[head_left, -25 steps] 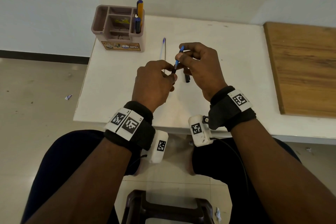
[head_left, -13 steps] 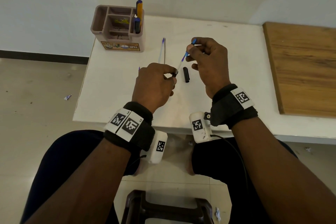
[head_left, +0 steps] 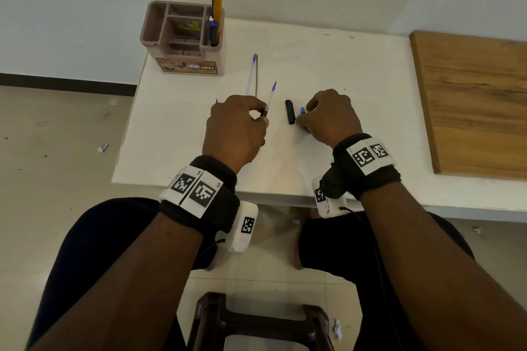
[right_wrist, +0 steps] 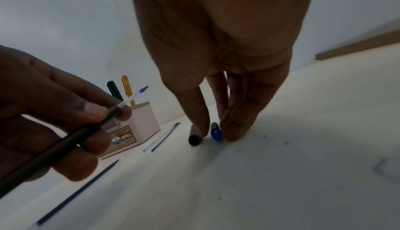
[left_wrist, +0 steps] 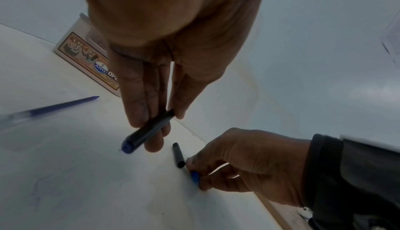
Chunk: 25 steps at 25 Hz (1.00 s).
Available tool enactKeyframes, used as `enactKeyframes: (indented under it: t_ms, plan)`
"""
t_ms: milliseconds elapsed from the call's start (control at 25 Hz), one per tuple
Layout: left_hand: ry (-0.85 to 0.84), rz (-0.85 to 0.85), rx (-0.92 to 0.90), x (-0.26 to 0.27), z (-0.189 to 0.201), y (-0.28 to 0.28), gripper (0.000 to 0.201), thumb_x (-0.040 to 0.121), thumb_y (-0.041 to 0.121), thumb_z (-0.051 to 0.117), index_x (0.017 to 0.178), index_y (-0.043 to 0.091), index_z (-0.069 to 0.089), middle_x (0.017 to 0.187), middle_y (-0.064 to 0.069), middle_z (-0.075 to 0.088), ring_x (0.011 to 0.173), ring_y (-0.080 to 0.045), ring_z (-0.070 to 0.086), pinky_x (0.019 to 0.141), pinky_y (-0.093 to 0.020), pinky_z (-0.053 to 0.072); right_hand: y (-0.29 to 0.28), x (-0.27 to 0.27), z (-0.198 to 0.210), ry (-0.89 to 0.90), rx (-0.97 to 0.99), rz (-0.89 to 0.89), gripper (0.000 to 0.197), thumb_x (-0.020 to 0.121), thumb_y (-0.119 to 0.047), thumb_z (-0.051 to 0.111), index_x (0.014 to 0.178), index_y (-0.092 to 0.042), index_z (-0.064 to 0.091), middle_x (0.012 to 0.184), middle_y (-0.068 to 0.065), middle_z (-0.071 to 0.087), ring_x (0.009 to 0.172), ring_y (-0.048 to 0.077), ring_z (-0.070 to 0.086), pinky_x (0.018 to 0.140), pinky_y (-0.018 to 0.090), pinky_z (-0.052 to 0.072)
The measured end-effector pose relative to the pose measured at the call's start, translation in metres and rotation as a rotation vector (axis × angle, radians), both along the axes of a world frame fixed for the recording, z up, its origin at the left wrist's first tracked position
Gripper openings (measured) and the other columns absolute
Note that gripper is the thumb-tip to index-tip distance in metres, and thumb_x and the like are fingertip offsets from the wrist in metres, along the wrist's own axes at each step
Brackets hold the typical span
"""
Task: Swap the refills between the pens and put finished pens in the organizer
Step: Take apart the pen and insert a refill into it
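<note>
My left hand (head_left: 251, 120) grips a black pen barrel (left_wrist: 149, 129) above the table. A clear refill (head_left: 270, 94) with a violet tip sticks out of the barrel's far end. My right hand (head_left: 316, 118) is down on the white table (head_left: 328, 65), its thumb and fingertips pinching a small blue pen piece (right_wrist: 216, 133). A black cap (head_left: 290, 112) lies just left of that piece, touching the thumb. The brown organizer (head_left: 185, 65) stands at the back left with two pens (head_left: 216, 20) in its right slot.
Two loose refills (head_left: 253, 74) lie side by side between the organizer and my hands. A blue refill (right_wrist: 80, 191) lies on the table left of my left hand. A wooden board (head_left: 470, 100) covers the table's right side. A dark stool (head_left: 256, 322) stands between my knees.
My right hand let go of the refill's tip and dropped to the table beside the black cap with the blue piece. My left hand still holds the barrel, the refill now sticking out of it.
</note>
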<state>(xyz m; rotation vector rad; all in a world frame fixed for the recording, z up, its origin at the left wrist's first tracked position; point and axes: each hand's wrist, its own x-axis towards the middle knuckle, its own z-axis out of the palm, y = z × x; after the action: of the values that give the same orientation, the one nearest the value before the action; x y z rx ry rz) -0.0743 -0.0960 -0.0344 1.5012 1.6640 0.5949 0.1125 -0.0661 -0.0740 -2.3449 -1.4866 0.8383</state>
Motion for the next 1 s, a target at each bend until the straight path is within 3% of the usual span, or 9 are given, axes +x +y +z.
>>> enactKeyframes:
  t_ms: [160, 240, 320, 400, 560, 720, 1000]
  plan:
    - [0.013, -0.007, 0.003, 0.0, 0.0, 0.002, 0.025, 0.098, 0.02, 0.066, 0.122, 0.022, 0.073, 0.093, -0.004, 0.078, 0.07, -0.015, 0.078, 0.086, -0.031, 0.062, -0.002, -0.007, 0.017, 0.037, 0.209, 0.01, 0.023, 0.093, -0.031, 0.065, 0.099, -0.01, 0.072, 0.099, 0.007, 0.073, 0.095, 0.025, 0.067, 0.08, 0.033, 0.052]
    - [0.027, -0.012, 0.016, 0.002, 0.0, 0.004, 0.025, 0.098, 0.021, 0.066, 0.122, 0.022, 0.073, 0.097, -0.004, 0.079, 0.071, -0.014, 0.078, 0.087, -0.032, 0.062, -0.006, -0.019, 0.03, 0.309, 0.274, 0.023, 0.03, 0.097, -0.04, 0.065, 0.091, -0.012, 0.074, 0.082, 0.0, 0.073, 0.076, 0.017, 0.069, 0.074, 0.032, 0.056]
    - [0.045, -0.016, 0.03, 0.002, 0.0, 0.005, 0.025, 0.099, 0.021, 0.064, 0.123, 0.022, 0.072, 0.099, -0.005, 0.078, 0.07, -0.014, 0.077, 0.085, -0.031, 0.061, -0.012, -0.033, 0.035, 0.507, 0.255, 0.07, 0.028, 0.096, -0.04, 0.07, 0.09, -0.014, 0.077, 0.075, -0.004, 0.071, 0.066, 0.011, 0.066, 0.064, 0.026, 0.052]
    - [0.054, -0.008, 0.036, 0.001, -0.001, 0.005, 0.027, 0.099, 0.021, 0.063, 0.125, 0.021, 0.072, 0.099, -0.005, 0.078, 0.071, -0.014, 0.077, 0.083, -0.03, 0.061, -0.014, -0.04, 0.03, 0.516, 0.276, 0.104, 0.02, 0.094, -0.035, 0.074, 0.092, -0.015, 0.078, 0.076, -0.004, 0.072, 0.066, 0.01, 0.066, 0.063, 0.024, 0.051]
    - [0.063, -0.005, 0.057, -0.002, -0.003, 0.006, 0.028, 0.099, 0.022, 0.063, 0.126, 0.022, 0.072, 0.095, -0.003, 0.078, 0.078, -0.014, 0.077, 0.092, -0.04, 0.06, -0.011, -0.044, 0.023, 0.551, 0.27, 0.083, 0.018, 0.095, -0.03, 0.072, 0.088, -0.015, 0.077, 0.074, -0.003, 0.072, 0.065, 0.009, 0.066, 0.064, 0.027, 0.052]
    - [0.066, -0.034, 0.031, -0.001, -0.002, 0.006, 0.028, 0.099, 0.024, 0.065, 0.125, 0.017, 0.072, 0.092, -0.005, 0.08, 0.075, -0.015, 0.078, 0.089, -0.031, 0.059, -0.007, -0.05, 0.024, 0.616, 0.324, -0.003, 0.011, 0.093, -0.021, 0.069, 0.089, -0.015, 0.076, 0.08, -0.002, 0.074, 0.067, 0.01, 0.07, 0.064, 0.03, 0.056]
    - [0.083, -0.076, -0.029, -0.012, -0.007, 0.005, 0.028, 0.094, 0.025, 0.073, 0.117, 0.01, 0.077, 0.104, -0.009, 0.079, 0.095, -0.027, 0.076, 0.099, -0.046, 0.058, 0.015, -0.056, 0.034, 0.733, 0.515, -0.242, 0.014, 0.092, -0.017, 0.062, 0.091, -0.006, 0.07, 0.083, 0.004, 0.076, 0.07, 0.021, 0.078, 0.058, 0.029, 0.055]
